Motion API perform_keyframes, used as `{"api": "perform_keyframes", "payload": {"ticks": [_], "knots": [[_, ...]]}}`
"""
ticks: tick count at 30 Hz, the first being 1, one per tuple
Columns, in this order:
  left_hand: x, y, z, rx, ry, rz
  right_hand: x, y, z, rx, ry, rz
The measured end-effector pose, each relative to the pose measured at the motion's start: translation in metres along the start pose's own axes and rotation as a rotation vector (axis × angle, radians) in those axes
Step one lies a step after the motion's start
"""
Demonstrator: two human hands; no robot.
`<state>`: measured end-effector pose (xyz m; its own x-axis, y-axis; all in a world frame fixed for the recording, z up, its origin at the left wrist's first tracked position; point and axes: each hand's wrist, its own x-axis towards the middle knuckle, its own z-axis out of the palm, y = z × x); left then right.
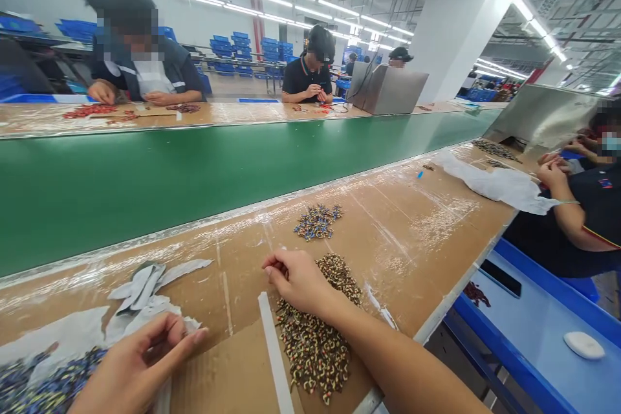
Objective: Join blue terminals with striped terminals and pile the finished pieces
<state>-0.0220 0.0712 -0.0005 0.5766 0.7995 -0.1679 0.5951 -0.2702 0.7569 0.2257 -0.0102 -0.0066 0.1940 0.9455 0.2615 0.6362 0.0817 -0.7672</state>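
My right hand (295, 278) is over the upper left edge of a large pile of small black-and-yellow parts (315, 349). Its thumb and fingertips are pinched together, and anything between them is too small to make out. My left hand (140, 362) hovers at the lower left, fingers loosely curled and thumb stretched out apart from them, with nothing visible in it. Beside it lie a heap of small blue, black and yellow parts (58, 381) and crumpled white plastic film (72, 330). A smaller pile of blue-and-yellow parts (317, 221) sits beyond my right hand.
A white strip (275, 356) lies on the cardboard-covered bench (233, 304). Past it runs a green conveyor belt (194, 168). Co-workers sit across and at the right. A blue tray (543, 343) at the right holds a phone (502, 278) and a white rounded object (583, 345).
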Motion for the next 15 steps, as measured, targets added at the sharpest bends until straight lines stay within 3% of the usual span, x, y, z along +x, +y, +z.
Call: {"api": "perform_keyframes", "payload": {"ticks": [6,9,15], "knots": [[-0.015,0.032,0.007,-0.239,-0.032,0.054,-0.008,-0.003,0.002,0.046,-0.032,-0.003],[-0.022,0.034,0.010,-0.356,-0.066,0.047,-0.012,-0.002,0.003,0.076,-0.059,-0.003],[-0.026,0.028,0.017,-0.452,0.018,0.002,-0.018,-0.004,0.001,0.079,-0.108,0.007]]}}
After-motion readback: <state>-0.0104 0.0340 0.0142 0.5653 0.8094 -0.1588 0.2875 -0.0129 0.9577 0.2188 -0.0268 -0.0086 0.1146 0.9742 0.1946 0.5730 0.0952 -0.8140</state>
